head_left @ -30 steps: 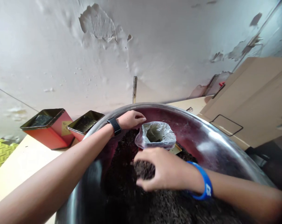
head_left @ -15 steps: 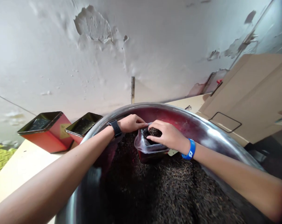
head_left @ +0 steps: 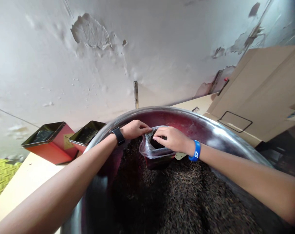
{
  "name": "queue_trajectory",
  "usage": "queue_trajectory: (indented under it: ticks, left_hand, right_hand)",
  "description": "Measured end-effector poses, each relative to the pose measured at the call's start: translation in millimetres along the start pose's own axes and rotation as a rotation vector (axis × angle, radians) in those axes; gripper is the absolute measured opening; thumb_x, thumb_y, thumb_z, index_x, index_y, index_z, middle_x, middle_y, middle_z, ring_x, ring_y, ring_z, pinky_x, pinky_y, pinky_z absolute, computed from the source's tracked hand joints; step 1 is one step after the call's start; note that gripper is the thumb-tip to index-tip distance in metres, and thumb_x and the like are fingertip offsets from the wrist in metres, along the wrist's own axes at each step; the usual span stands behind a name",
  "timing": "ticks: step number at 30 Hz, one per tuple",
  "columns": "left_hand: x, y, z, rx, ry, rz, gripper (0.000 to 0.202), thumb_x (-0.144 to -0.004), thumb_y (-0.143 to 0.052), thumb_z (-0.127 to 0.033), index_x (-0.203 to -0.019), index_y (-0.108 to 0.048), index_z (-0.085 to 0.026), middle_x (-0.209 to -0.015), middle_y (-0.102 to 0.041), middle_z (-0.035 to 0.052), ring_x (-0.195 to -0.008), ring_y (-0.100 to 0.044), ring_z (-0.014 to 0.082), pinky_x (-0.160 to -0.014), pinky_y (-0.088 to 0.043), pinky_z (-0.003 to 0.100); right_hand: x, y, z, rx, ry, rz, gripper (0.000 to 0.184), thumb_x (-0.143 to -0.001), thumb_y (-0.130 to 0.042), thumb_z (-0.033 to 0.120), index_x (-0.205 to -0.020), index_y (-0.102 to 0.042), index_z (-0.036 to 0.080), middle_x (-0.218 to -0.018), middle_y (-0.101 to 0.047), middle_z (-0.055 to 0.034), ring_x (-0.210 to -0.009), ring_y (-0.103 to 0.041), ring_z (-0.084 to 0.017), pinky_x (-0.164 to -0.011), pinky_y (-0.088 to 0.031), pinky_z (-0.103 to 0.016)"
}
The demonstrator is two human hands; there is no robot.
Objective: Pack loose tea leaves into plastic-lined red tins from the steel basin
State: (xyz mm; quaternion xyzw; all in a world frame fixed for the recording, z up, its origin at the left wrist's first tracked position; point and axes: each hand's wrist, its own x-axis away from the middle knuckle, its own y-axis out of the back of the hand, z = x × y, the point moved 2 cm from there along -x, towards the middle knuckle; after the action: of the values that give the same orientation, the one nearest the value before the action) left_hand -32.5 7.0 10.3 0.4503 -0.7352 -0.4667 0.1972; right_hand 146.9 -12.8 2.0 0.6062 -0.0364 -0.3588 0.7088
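Observation:
A big steel bowl (head_left: 225, 136) in front of me holds a heap of dark loose tea leaves (head_left: 176, 195). At its far side stands a red tin lined with a clear plastic bag (head_left: 154, 153). My left hand (head_left: 134, 129), with a black watch on the wrist, pinches the bag's left rim. My right hand (head_left: 170, 139), with a blue wristband, reaches over the bag's mouth, fingers curled down into it with tea leaves under them.
Two red square tins (head_left: 50, 143) (head_left: 86, 135) with dark open tops stand on the pale table (head_left: 23, 182) to the left of the bowl. Cardboard boxes (head_left: 264, 87) stack at the right. A peeling white wall rises behind. A yellow mat (head_left: 1, 175) lies at far left.
My right hand scooped up tea leaves from the heap, carried them to the bag and now sits lower in its mouth. My left hand stayed on the bag's rim.

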Motion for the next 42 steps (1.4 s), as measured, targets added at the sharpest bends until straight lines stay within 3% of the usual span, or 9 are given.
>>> queue_trajectory:
  ticks: [16,18,23,30,42]
  left_hand:
    - [-0.6,1.5,0.8,0.019,0.003,0.014,0.034,-0.079,-0.045,-0.043,-0.084,-0.068,-0.019,-0.072,-0.065,0.0004,-0.063,-0.053,0.0107,-0.057,-0.038,0.020]
    - [-1.5,2.3,-0.2,0.024,-0.021,-0.020,0.029,-0.079,-0.047,-0.039,-0.087,-0.068,-0.020,-0.079,-0.066,0.0011,-0.069,-0.056,0.0116,-0.064,-0.040,0.021]
    - [0.7,9.3,-18.0,0.078,-0.145,-0.263,0.026,-0.082,-0.046,-0.034,-0.091,-0.066,-0.019,-0.091,-0.063,0.0042,-0.081,-0.056,0.0118,-0.073,-0.042,0.022]
    - [2.4,6.1,-36.8,0.104,-0.218,-0.294,0.020,-0.080,-0.052,-0.030,-0.089,-0.067,-0.020,-0.086,-0.061,0.0033,-0.076,-0.054,0.0105,-0.070,-0.043,0.023]
    - [0.8,4.1,-37.6,0.102,-0.259,-0.401,0.017,-0.079,-0.054,-0.028,-0.084,-0.067,-0.019,-0.082,-0.062,0.0021,-0.072,-0.054,0.0097,-0.068,-0.043,0.023]
  right_hand:
    - [2.3,1.6,2.1,-0.042,-0.005,-0.079,0.015,-0.080,-0.050,0.022,-0.082,-0.064,0.018,-0.089,-0.060,-0.0026,-0.079,-0.055,-0.013,-0.075,-0.042,-0.027]
    - [3.0,2.0,2.9,-0.026,-0.007,-0.116,0.016,-0.081,-0.050,0.024,-0.081,-0.064,0.019,-0.092,-0.060,-0.0028,-0.079,-0.055,-0.013,-0.075,-0.043,-0.028]
    - [4.7,4.1,2.3,-0.019,-0.035,-0.298,0.019,-0.083,-0.047,0.025,-0.083,-0.065,0.018,-0.091,-0.060,-0.0039,-0.079,-0.055,-0.013,-0.075,-0.044,-0.028]
    - [5.9,6.6,-1.1,-0.092,-0.086,-0.457,0.019,-0.083,-0.045,0.021,-0.081,-0.063,0.017,-0.082,-0.061,-0.0051,-0.076,-0.056,-0.014,-0.072,-0.045,-0.029]
    - [6.0,6.2,3.6,-0.079,-0.049,-0.499,0.016,-0.082,-0.045,0.018,-0.084,-0.062,0.016,-0.080,-0.062,-0.0047,-0.074,-0.056,-0.015,-0.070,-0.044,-0.028]
